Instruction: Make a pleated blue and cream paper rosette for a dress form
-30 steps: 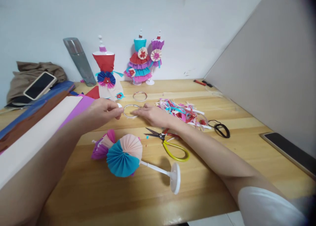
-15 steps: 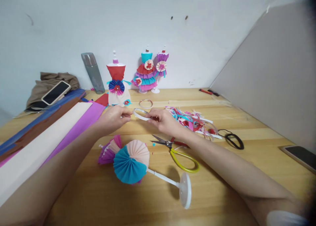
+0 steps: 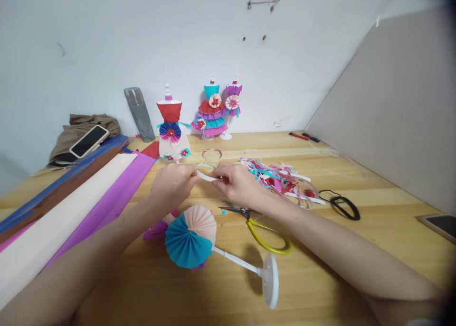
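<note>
Between my two hands is a thin roll of white tape (image 3: 206, 176), held above the table. My left hand (image 3: 174, 181) is closed, its fingertips pinching the roll's left side. At the other side, my right hand (image 3: 237, 181) grips the roll between thumb and fingers. Just below them lies a small dress-form stand (image 3: 242, 261) on its side, dressed in pink, blue and purple pleated paper (image 3: 188, 243). Scissors (image 3: 269, 238) with yellow handles rest under my right wrist, blades partly apart.
Three paper-dressed forms (image 3: 170, 131) stand by the wall near a grey bottle (image 3: 140, 115). Crepe paper sheets (image 3: 89, 193), cloth and a phone (image 3: 89, 141) lie left. Another thin ring (image 3: 212, 155), paper scraps (image 3: 274, 176), a black cord (image 3: 345, 207) and another phone (image 3: 440, 226) are around.
My left hand has moved right and its fingers have closed on the tape roll's edge. The right hand keeps its hold. The whole view has shifted slightly.
</note>
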A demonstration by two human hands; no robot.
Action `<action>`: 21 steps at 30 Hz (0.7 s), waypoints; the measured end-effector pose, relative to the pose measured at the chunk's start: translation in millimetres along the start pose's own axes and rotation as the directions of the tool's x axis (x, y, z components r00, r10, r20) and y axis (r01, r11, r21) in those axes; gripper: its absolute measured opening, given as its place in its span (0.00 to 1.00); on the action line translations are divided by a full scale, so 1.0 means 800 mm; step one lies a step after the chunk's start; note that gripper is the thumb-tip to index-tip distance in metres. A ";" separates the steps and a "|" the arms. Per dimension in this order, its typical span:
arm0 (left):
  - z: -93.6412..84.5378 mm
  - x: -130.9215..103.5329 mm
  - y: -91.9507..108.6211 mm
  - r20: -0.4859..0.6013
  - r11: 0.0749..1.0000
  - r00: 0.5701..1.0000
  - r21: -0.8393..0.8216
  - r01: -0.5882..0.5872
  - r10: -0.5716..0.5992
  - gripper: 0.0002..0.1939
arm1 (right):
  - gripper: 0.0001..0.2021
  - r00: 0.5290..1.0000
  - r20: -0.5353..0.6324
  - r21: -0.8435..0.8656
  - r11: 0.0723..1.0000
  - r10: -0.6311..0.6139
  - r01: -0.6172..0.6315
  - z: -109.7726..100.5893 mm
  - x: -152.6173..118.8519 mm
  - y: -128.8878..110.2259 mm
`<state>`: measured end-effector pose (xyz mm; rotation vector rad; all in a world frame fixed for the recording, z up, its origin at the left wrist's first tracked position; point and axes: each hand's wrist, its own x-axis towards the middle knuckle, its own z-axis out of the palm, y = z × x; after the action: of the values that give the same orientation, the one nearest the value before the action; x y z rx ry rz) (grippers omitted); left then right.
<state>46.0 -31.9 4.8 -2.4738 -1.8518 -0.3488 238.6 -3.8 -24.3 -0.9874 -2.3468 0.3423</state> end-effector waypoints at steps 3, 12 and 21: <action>-0.006 -0.001 0.000 -0.006 0.996 1.000 -0.085 0.008 -0.009 0.12 | 0.12 1.000 0.013 0.023 1.000 -0.013 0.013 -0.004 0.000 -0.001; -0.017 0.006 -0.009 0.091 0.764 0.996 -0.644 0.044 0.020 0.07 | 0.09 0.985 0.133 0.347 0.936 -0.112 0.060 -0.021 0.013 0.029; -0.016 0.009 -0.024 0.287 0.334 0.957 -0.906 0.260 0.033 0.10 | 0.14 0.987 0.081 0.791 0.593 0.138 -0.147 -0.046 0.019 0.046</action>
<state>27.6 -21.3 16.5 -3.1172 -2.3698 -1.6556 273.2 33.2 -4.4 -0.6908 -1.7639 1.3340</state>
